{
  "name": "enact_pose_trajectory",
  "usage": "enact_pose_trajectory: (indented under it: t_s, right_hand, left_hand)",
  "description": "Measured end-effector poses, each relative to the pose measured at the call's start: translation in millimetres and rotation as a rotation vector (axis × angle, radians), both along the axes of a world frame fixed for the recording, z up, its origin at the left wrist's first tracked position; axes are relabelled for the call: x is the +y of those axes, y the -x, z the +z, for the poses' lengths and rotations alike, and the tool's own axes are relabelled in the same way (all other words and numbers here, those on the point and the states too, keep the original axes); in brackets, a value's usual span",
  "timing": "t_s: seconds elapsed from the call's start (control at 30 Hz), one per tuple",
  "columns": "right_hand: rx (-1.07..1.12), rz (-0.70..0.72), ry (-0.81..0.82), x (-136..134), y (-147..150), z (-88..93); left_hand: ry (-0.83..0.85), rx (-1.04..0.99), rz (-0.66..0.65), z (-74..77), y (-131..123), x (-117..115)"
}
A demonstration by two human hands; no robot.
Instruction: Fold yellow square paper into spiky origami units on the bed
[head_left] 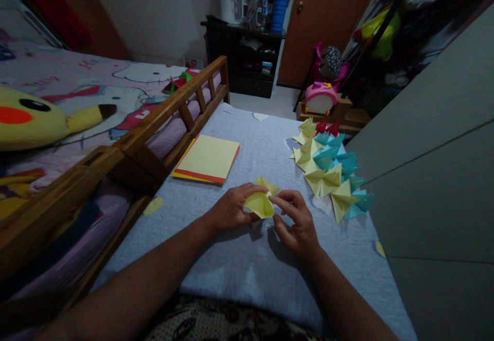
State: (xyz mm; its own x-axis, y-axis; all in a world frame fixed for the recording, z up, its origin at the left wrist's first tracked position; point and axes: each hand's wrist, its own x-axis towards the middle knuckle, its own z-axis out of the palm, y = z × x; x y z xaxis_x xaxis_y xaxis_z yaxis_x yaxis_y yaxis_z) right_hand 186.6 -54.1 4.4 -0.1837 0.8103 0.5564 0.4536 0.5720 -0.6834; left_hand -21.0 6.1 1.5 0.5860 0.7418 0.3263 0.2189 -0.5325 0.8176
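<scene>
A folded piece of pale yellow origami paper is held low over the cloth-covered surface, its near side curved open like a small cup. My left hand grips it from the left, thumb below and fingers above. On the right side, my right hand has its index finger and thumb at the paper's edge, pinching it. To the left lies a stack of square paper, with pale yellow on top and orange and yellow sheets beneath. Finished-looking yellow folded paper shapes and blue ones stand at the right.
Two red folded shapes stand behind the others. A wooden bed rail borders the left, with a yellow plush toy beyond it. A pale cabinet stands close on the right. A pink toy case sits past the far edge.
</scene>
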Motion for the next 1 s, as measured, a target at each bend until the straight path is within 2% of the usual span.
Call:
enact_pose_trajectory:
  t_s: [0.17, 0.27, 0.33, 0.47, 0.57, 0.73, 1.0]
  right_hand:
    - [-0.023, -0.015, -0.022, -0.3, 0.1, 1.8]
    - [-0.017, -0.028, -0.001, -0.8, -0.2, 2.2]
    - [0.008, -0.035, 0.008, -0.8, -0.1, 1.3]
    - [0.080, -0.062, 0.027, -0.3, 1.1, -1.7]
    - [0.069, -0.070, 0.002, 0.2, 2.3, -2.4]
    - [0.012, -0.104, -0.038, 0.7, 2.6, -0.2]
    - [-0.028, -0.075, -0.074, 1.1, 2.6, 3.7]
  left_hand:
    - [0.029, -0.024, -0.012, 1.7, -1.1, 0.8]
    - [0.104, -0.044, -0.016, 1.7, -1.1, 1.1]
    - [0.218, -0.074, 0.002, 0.3, -1.3, 1.2]
    - [0.564, -0.196, -0.021, -5.3, -3.4, 1.3]
    - [0.697, -0.269, -0.080, -8.5, -5.6, 1.2]
    - [0.719, -0.245, -0.104, -6.2, -8.4, -0.2]
    - [0.715, -0.261, -0.112, -6.4, -8.5, 0.0]
